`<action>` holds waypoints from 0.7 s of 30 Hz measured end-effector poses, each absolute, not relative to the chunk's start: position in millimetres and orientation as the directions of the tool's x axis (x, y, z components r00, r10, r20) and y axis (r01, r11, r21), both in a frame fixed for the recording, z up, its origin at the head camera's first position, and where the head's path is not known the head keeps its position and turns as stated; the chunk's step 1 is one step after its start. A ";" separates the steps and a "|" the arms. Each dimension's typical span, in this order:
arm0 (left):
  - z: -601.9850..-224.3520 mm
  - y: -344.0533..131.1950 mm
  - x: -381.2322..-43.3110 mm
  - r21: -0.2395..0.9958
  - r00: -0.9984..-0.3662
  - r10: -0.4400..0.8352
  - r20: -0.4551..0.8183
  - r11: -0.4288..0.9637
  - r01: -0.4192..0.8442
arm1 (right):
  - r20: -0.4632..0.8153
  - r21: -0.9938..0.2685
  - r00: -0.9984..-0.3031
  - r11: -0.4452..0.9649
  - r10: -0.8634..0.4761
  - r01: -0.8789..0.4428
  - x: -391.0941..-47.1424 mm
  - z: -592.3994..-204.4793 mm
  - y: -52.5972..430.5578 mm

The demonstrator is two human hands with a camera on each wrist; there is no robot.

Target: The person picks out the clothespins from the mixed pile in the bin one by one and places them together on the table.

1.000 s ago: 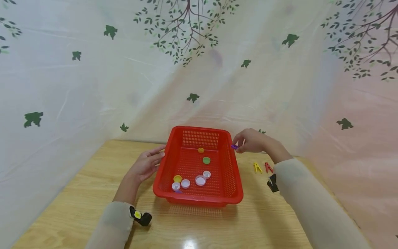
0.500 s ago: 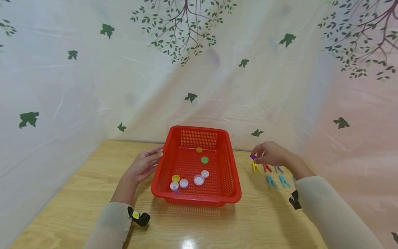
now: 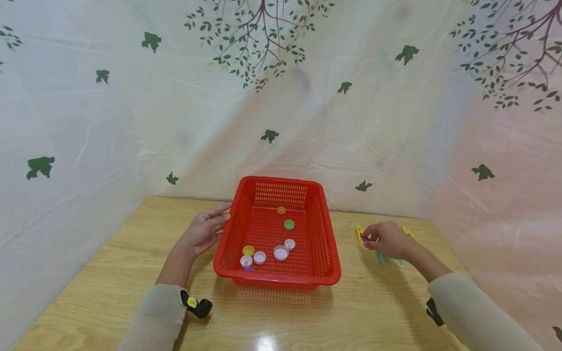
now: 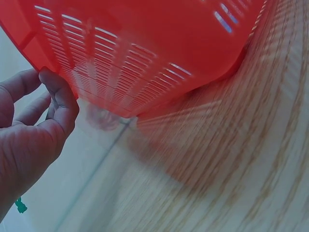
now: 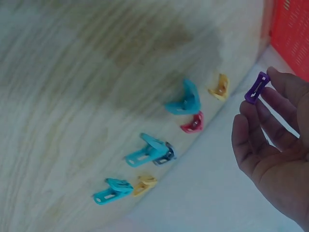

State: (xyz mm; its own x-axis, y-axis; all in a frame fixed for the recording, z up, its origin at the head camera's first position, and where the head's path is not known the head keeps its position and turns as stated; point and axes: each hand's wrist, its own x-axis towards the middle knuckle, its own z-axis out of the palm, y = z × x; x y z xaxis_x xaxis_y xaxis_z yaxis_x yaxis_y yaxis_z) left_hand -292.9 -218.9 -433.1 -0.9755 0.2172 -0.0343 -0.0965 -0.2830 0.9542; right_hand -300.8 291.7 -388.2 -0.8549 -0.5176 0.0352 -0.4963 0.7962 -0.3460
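My right hand (image 3: 388, 240) pinches a purple clothespin (image 5: 257, 87) between thumb and fingertips, above the table at the basket's right. Below it lie several clothespins: teal ones (image 5: 186, 100), yellow ones (image 5: 220, 87), a red one (image 5: 193, 123) and a dark one (image 5: 165, 154). In the head view the hand covers most of them. My left hand (image 3: 203, 235) holds the left rim of a red plastic basket (image 3: 276, 280), thumb and fingers at its edge in the left wrist view.
Inside the basket are several bottle caps: white ones (image 3: 281, 252), yellow ones (image 3: 248, 250), a green one (image 3: 289, 224) and a partly hidden purple one (image 3: 249, 269). A printed curtain (image 3: 197, 122) hangs behind the wooden table (image 3: 131, 253).
My right hand has moved right from the basket's edge, then down over the clothespins, carrying the purple clothespin. The left hand stays at the rim; the view shifted slightly.
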 end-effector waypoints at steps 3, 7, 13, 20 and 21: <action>-433.2 -219.4 -293.3 0.955 -0.976 0.214 -0.032 -0.281 -0.093 | 0.040 -0.321 -0.848 0.797 -0.528 -0.511 -298.0 -398.2 291.7; -434.1 -219.5 -294.0 0.955 -0.977 0.212 -0.035 -0.281 -0.095 | 0.019 -0.295 -0.860 0.819 -0.510 -0.492 -294.7 -410.8 291.7; -435.1 -219.3 -294.3 0.955 -0.977 0.212 -0.025 -0.282 -0.086 | -0.023 -0.306 -0.882 0.843 -0.471 -0.442 -293.4 -420.9 290.4; -434.3 -218.5 -293.9 0.954 -0.977 0.209 -0.032 -0.285 -0.092 | -0.066 -0.319 -0.881 0.846 -0.468 -0.426 -292.1 -421.9 288.4; -434.1 -218.5 -294.0 0.954 -0.978 0.207 -0.033 -0.284 -0.092 | -0.061 -0.316 -0.876 0.842 -0.479 -0.438 -291.8 -421.2 288.6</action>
